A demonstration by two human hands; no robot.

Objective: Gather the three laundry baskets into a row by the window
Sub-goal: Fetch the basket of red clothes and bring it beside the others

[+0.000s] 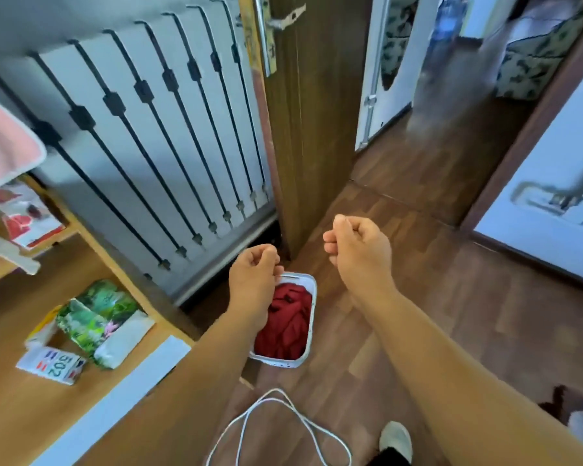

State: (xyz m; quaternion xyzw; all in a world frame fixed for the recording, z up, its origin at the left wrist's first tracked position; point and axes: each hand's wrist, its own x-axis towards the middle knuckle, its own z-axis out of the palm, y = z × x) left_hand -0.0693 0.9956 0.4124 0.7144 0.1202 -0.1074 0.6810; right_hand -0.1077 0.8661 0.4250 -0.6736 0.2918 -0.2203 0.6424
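One white laundry basket (312, 299) stands on the wood floor next to a wooden shelf unit, near the edge of a brown door. It holds red clothes (288, 322). My left hand (254, 275) hangs above the basket's far left rim with its fingers curled; whether it touches the rim I cannot tell. My right hand (355, 247) is a loose fist in the air to the right of the basket, holding nothing. No other basket is in view.
A brown door (312, 112) stands open ahead, a hallway behind it. A white panel with black bars (142, 129) lines the left. The shelf unit (31, 408) carries packets and a small box. A white cord (276, 422) loops on the floor near my foot. A white door (552, 210) is at right.
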